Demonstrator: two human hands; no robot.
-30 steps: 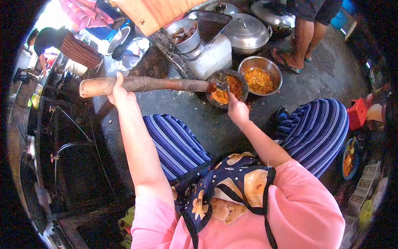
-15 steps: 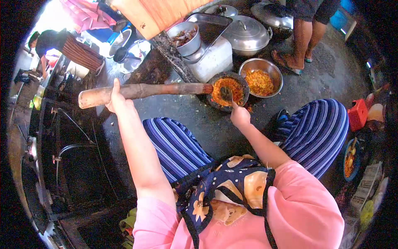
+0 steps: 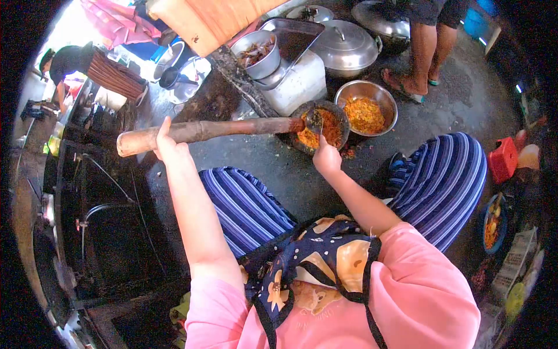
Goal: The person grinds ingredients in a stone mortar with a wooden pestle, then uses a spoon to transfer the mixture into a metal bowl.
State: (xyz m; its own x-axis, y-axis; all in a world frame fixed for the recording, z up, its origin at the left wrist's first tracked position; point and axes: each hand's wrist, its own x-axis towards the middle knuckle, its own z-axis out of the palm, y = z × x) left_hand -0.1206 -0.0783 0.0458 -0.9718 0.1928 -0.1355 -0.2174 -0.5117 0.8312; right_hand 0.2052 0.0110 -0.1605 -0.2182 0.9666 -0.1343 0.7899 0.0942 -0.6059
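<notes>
My left hand is wrapped round the thick end of a long wooden pestle. The pestle's reddish, food-stained tip reaches the left inner side of a dark stone mortar. Orange ground paste coats the inside of the bowl. Closed on a spoon's handle, my right hand is just in front of the mortar. The metal spoon has its bowl against the pestle's tip; most of its handle is hidden by my fingers.
Right of the mortar stands a steel basin of orange chopped food. Behind are a lidded pot, a pot of dark pieces and a wooden board. A person's legs stand back right; another person bends at left.
The spoon has moved left from the middle of the mortar to the pestle's tip, with my right hand following. The pestle has shifted slightly right.
</notes>
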